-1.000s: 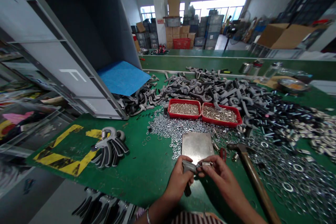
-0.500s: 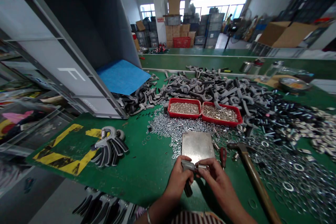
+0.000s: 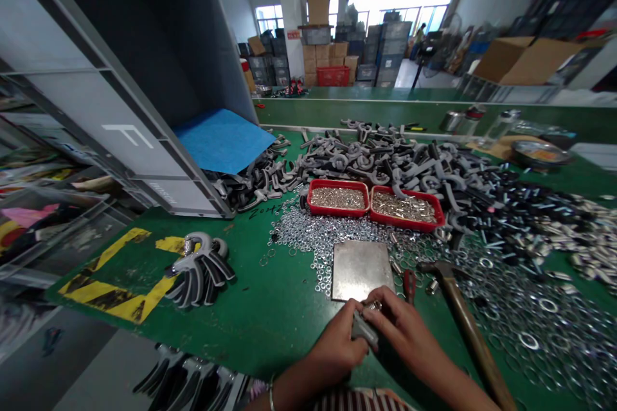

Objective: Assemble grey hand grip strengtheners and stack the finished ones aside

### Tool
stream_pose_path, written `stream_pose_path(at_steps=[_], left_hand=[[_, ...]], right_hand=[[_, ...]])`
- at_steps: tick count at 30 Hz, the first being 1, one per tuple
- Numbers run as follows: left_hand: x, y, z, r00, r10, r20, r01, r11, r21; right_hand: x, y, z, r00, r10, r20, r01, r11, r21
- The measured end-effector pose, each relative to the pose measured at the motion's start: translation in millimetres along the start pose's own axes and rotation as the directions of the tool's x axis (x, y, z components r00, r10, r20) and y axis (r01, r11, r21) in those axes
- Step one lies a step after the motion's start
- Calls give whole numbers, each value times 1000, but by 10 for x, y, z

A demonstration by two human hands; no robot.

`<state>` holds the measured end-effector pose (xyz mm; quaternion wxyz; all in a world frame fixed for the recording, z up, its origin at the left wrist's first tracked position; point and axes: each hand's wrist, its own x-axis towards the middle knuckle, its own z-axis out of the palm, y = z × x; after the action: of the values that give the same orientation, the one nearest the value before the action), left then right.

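Note:
Both my hands meet just below a square steel plate [image 3: 361, 270], holding a grey hand-grip part [image 3: 365, 329] with a metal coil spring [image 3: 373, 306] at its upper end. My left hand [image 3: 336, 351] wraps the grey handle from the left, while my right hand [image 3: 403, 327] closes over it and the spring from the right. Part of the handle is hidden by my fingers. A wooden-handled hammer [image 3: 465, 314] lies to the right, beyond a small red-handled tool [image 3: 409, 286].
Two red trays of small metal parts [image 3: 337, 198] sit beyond the plate, amid scattered nuts and washers [image 3: 308, 244]. Grey handles [image 3: 385, 164] are heaped behind them. Finished hand grips [image 3: 200, 273] lie left, beside a tipped grey crate [image 3: 120, 77].
My hands have moved down and right, off the plate's front edge. The grey part has turned from lying crosswise to slanting down, with the spring now upward and closer to my right fingers.

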<state>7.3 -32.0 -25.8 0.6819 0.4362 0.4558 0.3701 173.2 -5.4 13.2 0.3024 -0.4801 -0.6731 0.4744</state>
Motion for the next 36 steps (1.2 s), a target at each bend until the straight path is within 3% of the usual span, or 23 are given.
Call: stream_pose_path(at_steps=[3, 6, 8, 10, 13, 16, 20, 23, 28, 30, 32, 34, 36], left_hand=[[-94, 176, -20, 990, 17, 143, -18, 1000, 3], [-139, 297, -60, 937, -33, 347, 69, 993, -91], [-119, 266, -51, 916, -61, 396, 123, 984, -132], [-72, 160, -8, 942, -86, 325, 134, 982, -130], [-4, 27, 41, 987, -80, 137, 95, 989, -113], [34, 72, -13, 999, -31, 16, 33, 995, -89], [89, 208, -106, 998, -21, -55, 20, 1000, -14], [138, 199, -16, 994, -9, -106, 7, 1000, -21], [160, 212, 203, 985, 33, -171, -46, 996, -72], [142, 288, 192, 976, 100, -193, -104, 994, -13], [108, 370, 136, 970, 158, -187, -151, 987, 50], [63, 427, 80, 969, 179, -169, -166, 982, 88], [20, 450, 59, 967, 178, -180, -159, 981, 114]], right_hand=[[39, -83, -91, 999, -11, 30, 11, 1000, -16], [77, -189, -134, 992, 13, 124, -20, 998, 56], [103, -228, -135, 982, 37, 186, -59, 992, 115], [105, -188, -160, 982, 72, 175, -100, 983, 152], [-54, 54, -365, 990, 140, 23, -140, 989, 41], [-509, 397, -764, 985, 148, -94, -169, 944, -283], [-1258, 660, -1120, 991, 79, -110, -130, 791, -598], [-1503, 663, -1048, 996, -9, -90, -61, 664, -746], [-1328, 649, -840, 994, -106, -27, 28, 490, -871], [-1234, 677, -846, 992, -124, -16, 50, 513, -857], [-1130, 683, -858, 989, -137, -48, 51, 636, -770], [-982, 616, -803, 985, -102, -137, 4, 815, -579], [-775, 455, -635, 975, 27, -222, -87, 961, -264]])
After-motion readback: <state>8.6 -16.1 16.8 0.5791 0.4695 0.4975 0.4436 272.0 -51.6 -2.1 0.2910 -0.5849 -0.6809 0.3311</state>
